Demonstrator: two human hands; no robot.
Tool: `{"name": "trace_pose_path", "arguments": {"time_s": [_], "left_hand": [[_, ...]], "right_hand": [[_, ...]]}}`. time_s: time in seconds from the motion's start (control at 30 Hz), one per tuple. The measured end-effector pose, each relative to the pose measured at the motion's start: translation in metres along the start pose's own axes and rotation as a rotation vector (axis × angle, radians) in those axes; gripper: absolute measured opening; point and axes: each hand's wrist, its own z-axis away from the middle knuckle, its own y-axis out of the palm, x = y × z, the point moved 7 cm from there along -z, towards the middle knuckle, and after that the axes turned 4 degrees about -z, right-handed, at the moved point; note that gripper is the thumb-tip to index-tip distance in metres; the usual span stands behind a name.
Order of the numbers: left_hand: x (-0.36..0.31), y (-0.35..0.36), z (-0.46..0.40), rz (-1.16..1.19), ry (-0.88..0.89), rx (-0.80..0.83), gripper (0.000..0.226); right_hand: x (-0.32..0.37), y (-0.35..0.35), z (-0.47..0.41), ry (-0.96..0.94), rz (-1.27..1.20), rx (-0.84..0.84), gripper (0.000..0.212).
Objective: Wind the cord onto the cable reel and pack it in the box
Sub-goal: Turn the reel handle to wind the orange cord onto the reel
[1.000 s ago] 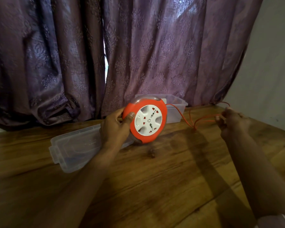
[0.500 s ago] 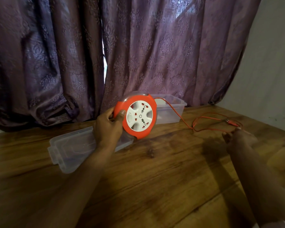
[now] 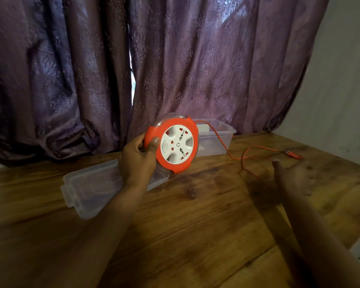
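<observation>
The fingers of the left hand (image 3: 137, 159) are curled round the rim of the cable reel (image 3: 174, 146), the thumb pressed on its orange face, so that the reel is held upright above the clear lid (image 3: 87, 183) lying on the wooden table (image 3: 195, 225). The fingers of the right hand (image 3: 295, 177) are spread and blurred, and nothing is held in them. The orange cord (image 3: 235, 159) is paid out from the top of the reel across the table to its plug (image 3: 292, 154), which lies just beyond the right hand. The open box (image 3: 227, 136) stands behind the reel. The winding step is judged to be barely begun; next, the loose cord must be drawn in before the reel is packed.
</observation>
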Motion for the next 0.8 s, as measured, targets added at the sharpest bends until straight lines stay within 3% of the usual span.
{"name": "trace_pose_path", "arguments": {"time_s": [0.13,0.3,0.4,0.57,0.67,0.8], "left_hand": [[-0.002,0.001,0.002,-0.003,-0.002,0.015,0.048],[-0.002,0.002,0.003,0.001,0.007,0.017,0.049],[-0.001,0.002,0.001,-0.009,0.007,0.007,0.051],[0.000,-0.002,0.000,-0.001,-0.008,-0.020,0.049],[0.001,-0.003,-0.001,0.015,-0.006,-0.035,0.050],[0.001,-0.003,-0.003,0.011,-0.015,-0.037,0.050]], "right_hand": [[0.018,0.024,0.012,-0.262,0.064,0.183,0.049],[0.010,0.058,0.029,-0.319,0.259,0.437,0.041],[0.007,0.063,0.031,-0.349,0.351,0.421,0.026],[0.012,0.054,0.031,-0.399,0.394,0.319,0.020],[0.012,0.044,0.020,-0.286,0.097,0.269,0.008],[0.006,0.035,0.009,0.073,-0.656,0.316,0.010]]}}
